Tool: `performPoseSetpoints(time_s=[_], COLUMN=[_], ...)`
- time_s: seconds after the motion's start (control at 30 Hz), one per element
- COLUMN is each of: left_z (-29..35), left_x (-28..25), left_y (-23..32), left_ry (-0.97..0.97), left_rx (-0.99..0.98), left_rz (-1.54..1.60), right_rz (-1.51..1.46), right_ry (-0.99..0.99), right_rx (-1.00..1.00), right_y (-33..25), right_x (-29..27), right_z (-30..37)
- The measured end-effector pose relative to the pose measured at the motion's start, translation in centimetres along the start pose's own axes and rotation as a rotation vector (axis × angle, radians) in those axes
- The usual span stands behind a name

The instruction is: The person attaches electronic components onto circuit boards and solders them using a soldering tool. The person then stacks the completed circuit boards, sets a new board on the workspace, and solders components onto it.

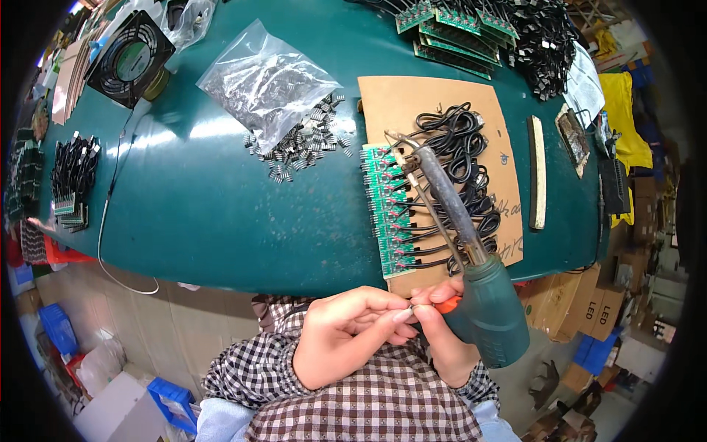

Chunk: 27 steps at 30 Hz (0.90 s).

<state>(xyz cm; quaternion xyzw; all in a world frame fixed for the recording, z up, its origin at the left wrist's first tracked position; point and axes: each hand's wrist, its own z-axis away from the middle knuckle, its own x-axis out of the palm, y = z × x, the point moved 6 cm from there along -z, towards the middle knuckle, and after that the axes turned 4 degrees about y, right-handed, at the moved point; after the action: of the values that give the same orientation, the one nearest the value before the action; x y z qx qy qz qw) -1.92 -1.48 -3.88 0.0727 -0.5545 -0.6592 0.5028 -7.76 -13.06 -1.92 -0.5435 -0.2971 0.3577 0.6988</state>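
My right hand [445, 335] is wrapped round the handle of a dark green soldering gun [497, 317] with an orange trigger [448, 303]. Its long metal barrel points away from me, over a strip of green circuit boards [388, 214]. My left hand [342, 331] meets my right thumb and fingertips in front of my apron. Its thumb and fingers are pinched together at something small and greyish, too tiny to name. Black coiled cables [460, 155] run from the boards across a brown cardboard sheet [398, 92].
A clear plastic bag [265, 77] spills small metal connectors [298, 147] onto the green table [221, 221]. At the far left stands a black fan [131, 60]. Stacked circuit boards [456, 37] and a heap of black cables [545, 44] lie at the far right, beyond a pale strip [538, 173].
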Motion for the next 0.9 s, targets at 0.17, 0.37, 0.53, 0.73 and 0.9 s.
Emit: performPoseSetpoints(time_s=[0.17, 0.37, 0.53, 0.73, 0.9], left_z=[-0.5, -1.4, -3.7, -4.2, -4.3], left_x=[-0.5, -2.8, -3.9, -3.7, -3.6], left_y=[0.6, 0.8, -0.1, -0.4, -0.4], left_ry=[0.023, 0.234, 0.272, 0.241, 0.249], left_rx=[0.154, 0.117, 0.003, -0.004, -0.054], left_rz=[-0.24, -0.24, -0.303, -0.304, -0.24], right_rz=[0.087, 0.123, -0.011, -0.078, 0.033], right_ry=[-0.038, 0.126, 0.201, 0.136, 0.131], right_rx=[-0.041, -0.038, -0.048, -0.073, -0.068], right_y=[-0.5, -0.9, 0.0, 1.5, 1.8], right_x=[0.3, -1.6, -4.2, -4.8, -5.2], right_z=[-0.5, 0.5, 2.4, 3.6, 4.2])
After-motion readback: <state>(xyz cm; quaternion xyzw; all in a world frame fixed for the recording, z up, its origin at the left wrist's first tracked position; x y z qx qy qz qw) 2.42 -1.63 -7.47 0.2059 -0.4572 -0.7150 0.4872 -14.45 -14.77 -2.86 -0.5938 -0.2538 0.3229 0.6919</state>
